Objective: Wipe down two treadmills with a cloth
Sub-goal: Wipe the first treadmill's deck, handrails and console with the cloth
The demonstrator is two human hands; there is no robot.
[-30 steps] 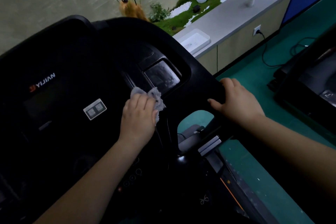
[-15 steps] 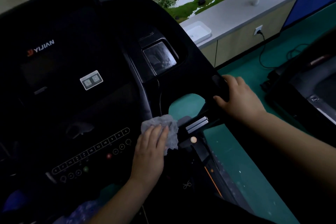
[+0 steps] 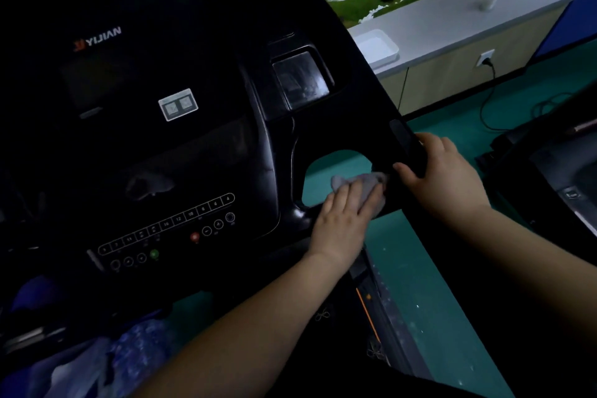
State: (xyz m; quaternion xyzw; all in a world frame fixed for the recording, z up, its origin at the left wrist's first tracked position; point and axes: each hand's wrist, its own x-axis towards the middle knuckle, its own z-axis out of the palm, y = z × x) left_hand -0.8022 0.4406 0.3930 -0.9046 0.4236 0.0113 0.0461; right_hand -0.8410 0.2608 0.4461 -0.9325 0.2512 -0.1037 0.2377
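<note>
Grey cloth point(image 3: 361, 186) lies bunched under the left hand point(image 3: 344, 220), whose fingers are laid nearly straight over it and press it against the lower right corner of the treadmill point(image 3: 161, 155) console, right at the bottom rim of the oval opening in the black plastic. The left grip is therefore flat and pressing rather than curled round anything. From that hand, the cloth pokes out toward 12 and 1 o'clock, so the fingertips point up and slightly right.

The right hand point(image 3: 449, 178) sits just beside it, at about 2 o'clock from the left hand, with its fingers wrapped over the side handle point(image 3: 407, 142) and its thumb curled underneath; this grip is closed round the handle and looks to be steadying the person. The thumb tip is almost touching the cloth's right edge.

What the coming stroke turns on, in my judgement, is this: the handle's long axis runs from about 11 o'clock down to 5 o'clock, and the cloth sits right at its inner lower end. The left hand is the nearer one for wiping along that bar, but the right hand covers the very stretch it would need to pass over, so it would likely have to lift off or slide away first.

A second treadmill point(image 3: 555, 171) stands well apart at 3 o'clock, across a strip of green floor point(image 3: 429, 300), apparently not yet being wiped.
</note>
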